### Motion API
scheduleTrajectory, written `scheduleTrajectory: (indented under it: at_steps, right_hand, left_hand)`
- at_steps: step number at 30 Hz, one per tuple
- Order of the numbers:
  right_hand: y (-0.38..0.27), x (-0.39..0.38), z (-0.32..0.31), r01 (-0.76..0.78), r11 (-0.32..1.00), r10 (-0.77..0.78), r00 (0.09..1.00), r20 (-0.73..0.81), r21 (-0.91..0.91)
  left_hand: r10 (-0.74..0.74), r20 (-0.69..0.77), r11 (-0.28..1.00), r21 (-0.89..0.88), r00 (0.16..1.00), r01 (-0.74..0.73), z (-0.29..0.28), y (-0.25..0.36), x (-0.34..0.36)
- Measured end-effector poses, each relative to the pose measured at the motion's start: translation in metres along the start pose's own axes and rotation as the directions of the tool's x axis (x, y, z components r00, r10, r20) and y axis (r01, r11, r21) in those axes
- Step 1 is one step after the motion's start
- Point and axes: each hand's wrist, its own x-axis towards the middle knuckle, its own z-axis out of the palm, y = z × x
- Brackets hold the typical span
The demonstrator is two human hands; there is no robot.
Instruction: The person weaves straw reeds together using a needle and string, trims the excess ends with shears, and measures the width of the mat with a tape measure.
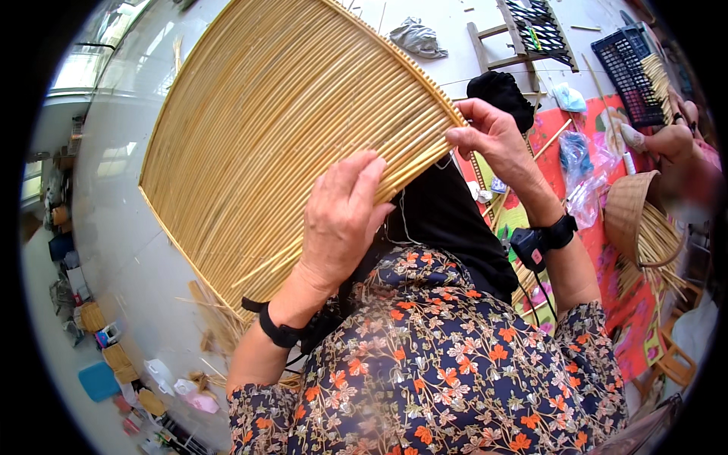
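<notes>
A large panel of thin, straw-coloured cane sticks [280,121] set side by side spans the upper left, with a bound border along its edges. My left hand [341,208] is closed over its near edge, the fingers on top and the thumb at the rim. Beneath that hand runs a pale cane stick [265,267], its loose end slanting across the slats. At the panel's right corner, my right hand [497,140] pinches the border and stick ends between thumb and fingers. Dark straps circle both wrists.
On the right, a red patterned mat [633,334] bears plastic bags [584,182] and a tipped woven basket [633,212] of sticks. Beyond are a dark crate [628,76], a wooden stool [523,38] and another person's hand [667,144]. Clutter lines the left wall.
</notes>
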Motion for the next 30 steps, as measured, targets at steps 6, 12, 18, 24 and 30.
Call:
scheduleTrajectory:
  at_steps: [6,12,18,24,30]
  right_hand:
    - [-0.014,0.011,-0.015,-0.018,0.999,0.018,1.0,0.024,-0.031]
    - [-0.021,0.003,-0.016,-0.039,0.999,0.038,0.999,-0.019,-0.026]
    - [-0.027,0.002,-0.011,-0.07,0.997,0.07,0.998,-0.004,0.01]
    - [-0.026,-0.002,-0.013,-0.094,0.995,0.094,0.996,-0.004,0.042]
    - [-0.03,-0.004,-0.01,-0.105,0.994,0.105,0.994,0.008,0.034]
  left_hand:
    - [-0.053,-0.019,0.996,-0.078,0.998,0.052,-0.009,-0.007,0.011]
    - [-0.118,-0.13,0.987,-0.121,0.984,0.103,-0.008,0.0,-0.016]
    - [-0.072,-0.131,0.994,-0.089,0.989,0.061,-0.008,0.003,-0.006]
    - [-0.089,-0.14,0.995,-0.062,0.986,0.081,-0.008,0.011,0.003]
    - [-0.078,-0.1,0.997,-0.032,0.992,0.075,-0.008,0.015,0.007]
